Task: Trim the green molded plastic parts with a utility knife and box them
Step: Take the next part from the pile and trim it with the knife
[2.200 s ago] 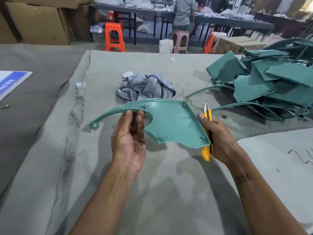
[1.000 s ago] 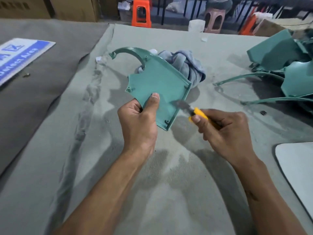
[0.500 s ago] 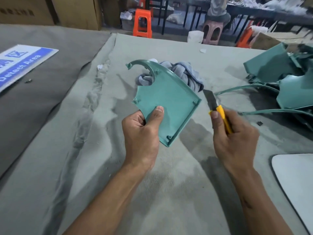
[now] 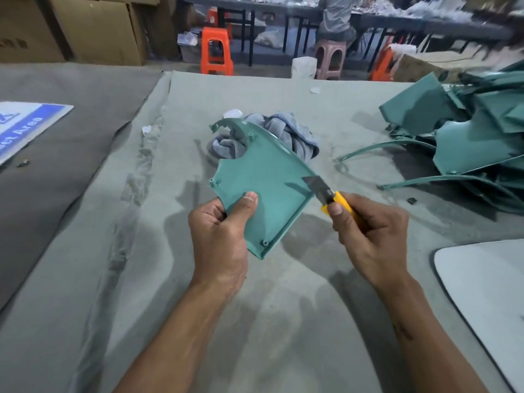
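Above the grey cloth-covered tabletop (image 4: pixel 255 321), the person holds one flat green molded plastic part with a curved arm (image 4: pixel 263 177) up in the air. The left hand (image 4: pixel 219 236) grips its near left edge, with the thumb pressed on the top face and the other fingers curled behind it. The right hand (image 4: pixel 371 234) is wrapped around a yellow utility knife (image 4: pixel 337 204), and the thumb pushes on the handle near the blade.

The grey blade sticks out and points up and to the left. Its tip sits right at the right corner of the part, where the curved top edge meets the straight side edge. The long straight edge runs from that corner down toward the person, ending at the bottom corner near the left wrist. So I think the cut will slide along one of those two edges, and the knife hand is the nearer one to them. The left thumb is well to the left of the blade, which looks safe.

A crumpled grey rag (image 4: pixel 286 137) lies behind the part. A pile of more green plastic parts (image 4: pixel 467 137) waits on the right.
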### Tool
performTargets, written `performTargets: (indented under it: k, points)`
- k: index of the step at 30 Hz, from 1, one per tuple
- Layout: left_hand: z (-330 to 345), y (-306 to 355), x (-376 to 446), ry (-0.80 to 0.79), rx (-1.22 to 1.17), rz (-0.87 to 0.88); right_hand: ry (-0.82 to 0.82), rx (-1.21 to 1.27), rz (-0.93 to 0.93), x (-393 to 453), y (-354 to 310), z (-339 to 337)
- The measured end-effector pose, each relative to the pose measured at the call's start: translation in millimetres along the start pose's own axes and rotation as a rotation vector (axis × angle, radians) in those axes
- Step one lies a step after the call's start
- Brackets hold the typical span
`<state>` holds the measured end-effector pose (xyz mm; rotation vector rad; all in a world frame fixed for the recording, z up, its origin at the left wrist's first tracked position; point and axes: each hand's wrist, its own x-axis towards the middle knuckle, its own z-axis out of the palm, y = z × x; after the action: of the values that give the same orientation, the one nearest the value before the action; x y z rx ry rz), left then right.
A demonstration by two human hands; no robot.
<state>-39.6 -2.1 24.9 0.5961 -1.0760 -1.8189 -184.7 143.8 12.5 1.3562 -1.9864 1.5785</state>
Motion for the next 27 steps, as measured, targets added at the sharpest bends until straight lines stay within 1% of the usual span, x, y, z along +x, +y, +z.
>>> performTargets:
  k: [1,2,5,6,7,9,11,12,14,15,17,19,21,22,24,26,27]
  points:
    - [-0.2,0.5,0.4,-0.007,0.003,0.004,-0.030,0.009,-0.020,0.6,-0.7,1.1]
    - [-1.1,0.6,1.4,-0.009,0.009,0.011,-0.026,-0.039,0.014,2.4,-0.9,3.5]
    - [-5.2,0.1,3.7,-0.030,0.011,0.021,0.123,-0.367,0.273,5.7,7.0,8.8]
    - [-6.4,-0.3,3.7,-0.034,0.021,0.029,0.168,-0.400,0.332,6.5,9.5,6.8]
    - [-7.2,-1.2,3.3,-0.046,0.052,0.039,0.189,-0.362,0.348,6.7,10.5,4.1]
    - [-9.3,-3.9,1.8,-0.143,0.130,0.040,0.173,-0.099,0.334,7.5,7.3,0.9]
    - [-11.6,-4.7,-0.7,-0.299,0.190,0.015,0.076,0.243,0.391,8.4,-3.4,1.5]
    - [-12.3,-5.2,-1.4,-0.360,0.209,0.003,0.016,0.363,0.443,9.4,-8.2,1.3]
    - [-13.3,-4.0,-1.5,-0.433,0.206,-0.041,-0.053,0.459,0.527,11.8,-14.2,1.5]
    - [-13.4,-2.8,-1.5,-0.448,0.184,-0.071,-0.049,0.475,0.547,12.6,-15.2,0.8]
    - [-12.4,-0.3,-2.3,-0.463,0.112,-0.157,0.032,0.512,0.568,13.5,-19.5,0.6]
    - [-9.4,1.7,-4.8,-0.507,-0.002,-0.230,0.184,0.589,0.583,13.5,-24.0,6.2]
    - [-2.8,1.9,-11.0,-0.520,-0.090,-0.257,0.312,0.646,0.603,13.5,-26.9,16.7]
    - [1.7,0.4,-14.4,-0.491,-0.080,-0.221,0.324,0.617,0.599,11.8,-27.5,20.8]
    - [12.1,-2.7,-18.6,-0.385,-0.040,-0.110,0.258,0.460,0.550,8.0,-28.1,26.8]
    - [16.9,-2.1,-19.3,-0.256,-0.041,-0.035,0.151,0.182,0.409,3.9,-26.5,28.0]
    - [15.6,-1.5,-18.2,-0.208,-0.012,0.008,0.126,0.018,0.325,2.9,-25.3,26.5]
